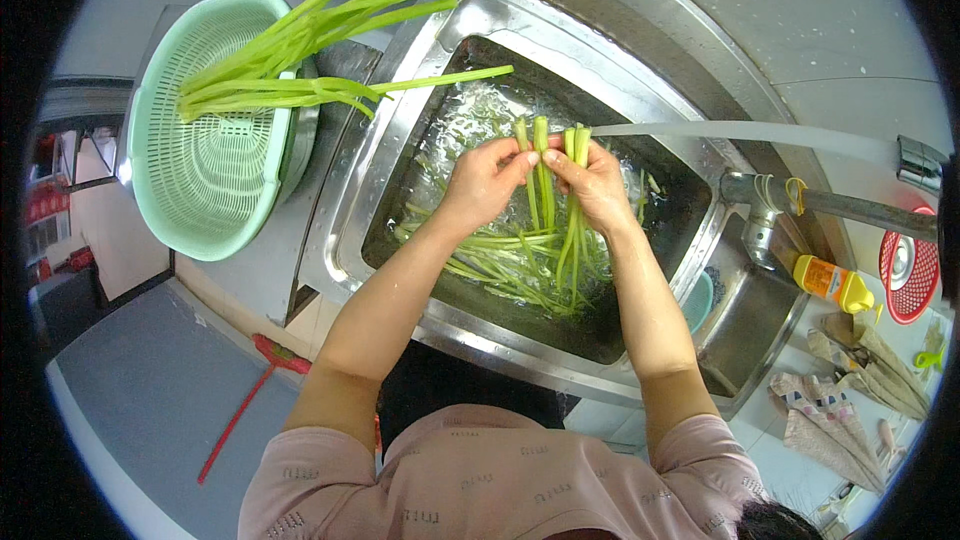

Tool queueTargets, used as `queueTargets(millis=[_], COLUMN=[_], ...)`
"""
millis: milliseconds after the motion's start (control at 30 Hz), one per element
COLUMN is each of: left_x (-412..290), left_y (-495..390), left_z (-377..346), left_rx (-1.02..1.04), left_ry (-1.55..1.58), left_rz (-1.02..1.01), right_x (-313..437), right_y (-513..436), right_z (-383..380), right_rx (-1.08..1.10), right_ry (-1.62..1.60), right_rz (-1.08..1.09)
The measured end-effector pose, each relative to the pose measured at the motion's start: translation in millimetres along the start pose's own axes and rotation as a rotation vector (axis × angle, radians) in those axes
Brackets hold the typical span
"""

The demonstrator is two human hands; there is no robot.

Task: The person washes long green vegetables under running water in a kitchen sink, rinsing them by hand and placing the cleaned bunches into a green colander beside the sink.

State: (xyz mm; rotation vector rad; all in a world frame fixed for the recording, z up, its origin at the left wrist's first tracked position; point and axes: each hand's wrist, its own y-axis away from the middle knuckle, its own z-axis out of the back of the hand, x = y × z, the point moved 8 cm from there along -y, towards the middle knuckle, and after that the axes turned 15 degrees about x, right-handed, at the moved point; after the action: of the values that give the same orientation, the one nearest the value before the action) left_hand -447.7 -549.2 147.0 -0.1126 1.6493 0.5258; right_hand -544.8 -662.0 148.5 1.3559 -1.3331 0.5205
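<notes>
Over the water-filled stainless steel sink (351,199), both hands hold pale green stalks that look like celery. My left hand (487,180) pinches a stalk (523,136) between thumb and fingers. Close beside it, my right hand (592,180) grips a few thicker stalks (580,141), whose lower lengths hang towards the water. How the middle stalk (541,165) is shared between the two hands is hard to tell. More cut stalks (495,259) float in the basin below my wrists.
At left, long stalks (300,45) overhang a mint-green colander (161,214). A whitish band (720,130), water or hose, runs from a chrome spout (921,165) to my hands. On the right are a metal pipe (847,210), smaller basin (757,307), yellow bottle (829,283) and red basket (909,262).
</notes>
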Motion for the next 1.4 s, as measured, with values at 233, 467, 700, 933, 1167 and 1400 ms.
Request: queueTargets(millis=[233, 467, 700, 933, 1167, 1400], left_x=[0.1, 4.2, 22.3, 80.1, 120.7, 75.9], left_y=[-0.8, -7.1, -10.2, -36.3, -63.5, -27.6], left_z=[2.8, 4.5, 11.2, 26.2, 40.0, 16.1], left_rx=[-0.017, 0.001, -0.075, -0.164, -0.237, -0.139], left_ry=[0.080, 0.042, -0.096, 0.075, -0.636, 0.195], left_rz=[-0.056, -0.053, -0.121, 0.317, 0.525, 0.317], right_x=[-0.1, -2.6, -15.5, -47.5, -71.4, -64.4], right_y=[-2.4, -6.9, -13.2, -31.2, -46.7, -37.1], right_z=[-0.1, -5.2, 9.9, 48.2, 61.1, 21.4], right_rx=[0.018, 0.064, 0.022, -0.262, -0.365, -0.049], right_ry=[0.112, 0.161, 0.248, 0.273, 0.719, -0.009], right_rz=[0.017, 0.008, -0.109, -0.154, -0.259, -0.140])
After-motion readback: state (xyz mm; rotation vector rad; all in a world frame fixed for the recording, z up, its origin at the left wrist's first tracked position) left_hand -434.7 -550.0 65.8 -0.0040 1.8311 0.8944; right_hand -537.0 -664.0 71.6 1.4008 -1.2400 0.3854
